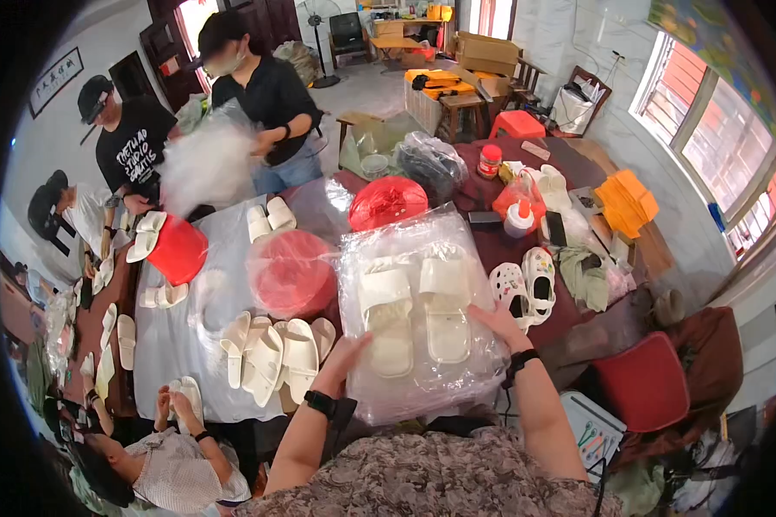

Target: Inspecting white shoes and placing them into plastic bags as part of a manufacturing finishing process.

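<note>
The table (pixel 181 345) stretches away from both hands, draped in a pale sheet on the left and a dark red cloth on the right. On it, directly between the hands, lies the big clear plastic bag (pixel 422 310) with one pair of cream slippers (pixel 414 314) inside, two slippers lying side by side, toes away from the person.

The step in hand looks like bagging the pair: the slippers are already inside and the bag is being steadied or flattened. The left hand (pixel 345 358) rests at the bag's near-left edge, fingers spread and pressed flat on the plastic, not clamped round anything. The right hand (pixel 496 323) lies on the bag's right side, fingers likewise open on the film. The next move probably calls for gathering the loose plastic at the near edge and closing it without letting the pair slide apart.

Left of the left hand lies a row of loose cream slippers (pixel 276 353), about five, touching one another. Beyond it sit two red buckets: one wrapped in film (pixel 291 271), one tilted farther left (pixel 179 250). Just right of the right hand is one pair of white perforated clogs (pixel 526 280). Beyond the bag lies one red bag (pixel 386 202), and farther right one white squeeze bottle (pixel 518 220).
</note>
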### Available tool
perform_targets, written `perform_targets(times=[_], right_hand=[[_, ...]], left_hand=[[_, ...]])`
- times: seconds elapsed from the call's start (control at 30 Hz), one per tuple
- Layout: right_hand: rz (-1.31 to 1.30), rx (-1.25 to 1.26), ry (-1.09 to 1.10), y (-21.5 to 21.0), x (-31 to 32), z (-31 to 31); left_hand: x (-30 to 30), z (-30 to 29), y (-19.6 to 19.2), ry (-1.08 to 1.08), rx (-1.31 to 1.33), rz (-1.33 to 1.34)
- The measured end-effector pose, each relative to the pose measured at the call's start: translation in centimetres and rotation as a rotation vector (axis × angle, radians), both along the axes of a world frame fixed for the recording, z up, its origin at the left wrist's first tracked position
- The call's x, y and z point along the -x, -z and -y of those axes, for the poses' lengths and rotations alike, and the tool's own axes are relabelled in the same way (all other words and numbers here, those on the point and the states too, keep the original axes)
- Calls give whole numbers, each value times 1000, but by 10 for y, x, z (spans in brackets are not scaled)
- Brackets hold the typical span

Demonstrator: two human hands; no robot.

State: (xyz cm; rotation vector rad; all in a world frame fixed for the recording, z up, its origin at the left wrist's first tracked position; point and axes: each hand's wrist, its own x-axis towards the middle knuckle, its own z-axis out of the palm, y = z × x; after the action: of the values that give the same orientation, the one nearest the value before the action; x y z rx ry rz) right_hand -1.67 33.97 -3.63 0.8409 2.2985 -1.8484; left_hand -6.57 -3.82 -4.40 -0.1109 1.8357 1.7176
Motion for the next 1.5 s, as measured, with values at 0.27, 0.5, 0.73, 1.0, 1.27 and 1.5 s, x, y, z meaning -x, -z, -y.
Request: perform_targets(times=[0.27, 0.5, 0.73, 1.0, 1.27, 1.5], right_hand=[[-35, 42, -146, 10, 8, -7], [-194, -85, -69, 38, 5, -13], [-290, -234, -92, -54, -4, 34], [-346, -365, -115, -42, -3, 47], [-435, -365, -253, -80, -5, 102], [-416, -229, -397, -61, 8, 139]], left_hand=[[-6, -4, -2, -112, -8, 80], [-25, -28, -46, -175, -131, 16], [-18, -22, -33, 9, -96, 49], [-29, -26, -51, -121, -28, 84], [-72, 15, -48, -393, -142, 143], [-79, 76, -19, -450, -50, 72]])
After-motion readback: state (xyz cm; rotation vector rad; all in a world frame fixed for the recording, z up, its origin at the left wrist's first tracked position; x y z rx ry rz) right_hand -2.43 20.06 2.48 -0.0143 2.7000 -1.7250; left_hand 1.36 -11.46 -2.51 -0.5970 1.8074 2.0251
